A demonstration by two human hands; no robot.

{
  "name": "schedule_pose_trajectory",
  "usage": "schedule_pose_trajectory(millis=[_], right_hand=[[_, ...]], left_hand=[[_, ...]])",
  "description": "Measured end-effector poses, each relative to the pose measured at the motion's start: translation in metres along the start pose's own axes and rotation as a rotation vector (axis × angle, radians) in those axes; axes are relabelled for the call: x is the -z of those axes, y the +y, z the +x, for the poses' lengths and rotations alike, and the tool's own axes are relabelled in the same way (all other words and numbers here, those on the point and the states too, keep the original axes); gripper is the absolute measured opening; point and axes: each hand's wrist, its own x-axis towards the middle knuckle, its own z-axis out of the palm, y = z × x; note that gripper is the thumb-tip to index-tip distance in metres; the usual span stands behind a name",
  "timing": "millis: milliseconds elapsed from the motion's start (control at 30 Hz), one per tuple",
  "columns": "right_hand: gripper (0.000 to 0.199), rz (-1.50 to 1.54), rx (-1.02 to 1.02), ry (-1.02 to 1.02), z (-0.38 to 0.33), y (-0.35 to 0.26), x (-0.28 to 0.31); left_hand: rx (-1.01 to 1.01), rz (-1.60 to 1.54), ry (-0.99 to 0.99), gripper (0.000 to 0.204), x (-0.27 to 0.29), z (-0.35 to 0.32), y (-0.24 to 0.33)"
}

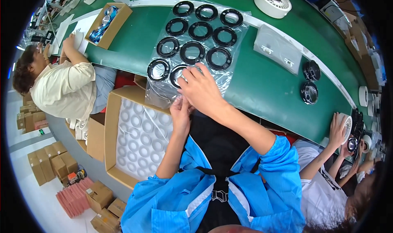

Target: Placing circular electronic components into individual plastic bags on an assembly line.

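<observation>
Several glossy black rings (192,52) lie in rows on a clear plastic sheet (161,94) on the green table. My right hand (202,87) is bent over the lowest row and partly covers one black ring (175,76). Its outer fingers are apart, while the thumb and forefinger close together at the sheet's near edge. Just below, my left hand (180,110) has its fingertips pinched, close against the right hand. What either pinch holds is hidden or too small to make out.
An open carton (109,136) of white rings stands left of me. Flat, clear-wrapped parts (278,48) and two black round parts (309,92) lie to the right. A white round housing (273,2) is at the back. Co-workers sit on both sides, one near a tray (117,26).
</observation>
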Motion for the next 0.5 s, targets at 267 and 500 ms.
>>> schedule_pose_trajectory(millis=[267, 500], right_hand=[[0.028, 0.959, -0.619, 0.493, 0.008, 0.070, 0.061], [0.030, 0.971, -1.147, 0.256, -0.148, 0.102, 0.081]], left_hand=[[0.020, 0.025, -0.068, 0.031, 0.009, 0.009, -0.002], [0.107, -0.039, -0.226, 0.087, 0.019, -0.006, 0.024]])
